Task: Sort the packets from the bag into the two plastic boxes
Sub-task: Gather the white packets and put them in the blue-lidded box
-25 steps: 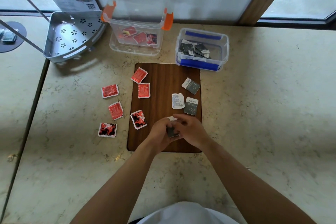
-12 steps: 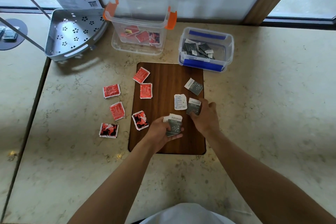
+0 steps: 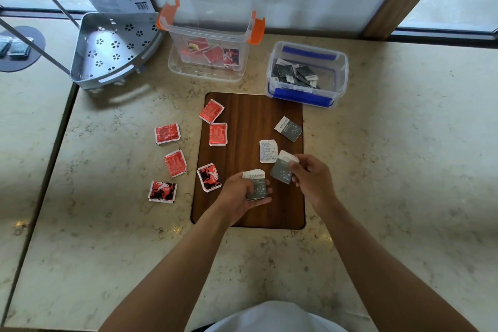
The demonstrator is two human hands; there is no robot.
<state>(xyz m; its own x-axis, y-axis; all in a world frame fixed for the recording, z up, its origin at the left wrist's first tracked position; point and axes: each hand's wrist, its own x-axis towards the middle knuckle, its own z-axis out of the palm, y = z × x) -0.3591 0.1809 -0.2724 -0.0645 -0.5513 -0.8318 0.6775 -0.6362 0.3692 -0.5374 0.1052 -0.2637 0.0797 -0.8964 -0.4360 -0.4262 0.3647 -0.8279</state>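
Head view: left hand (image 3: pixel 239 194) cups a grey packet (image 3: pixel 257 187), thumb across its lower edge; right hand (image 3: pixel 312 180) pinches another, seemingly a small stack (image 3: pixel 283 170), by its right side, above the board's (image 3: pixel 250 116) near-right part.

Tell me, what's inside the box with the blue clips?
The blue-clipped box holds a loose heap of dark grey packets with white ends, lying across one another. The upper ones cover whatever is beneath, so an exact count isn't possible.
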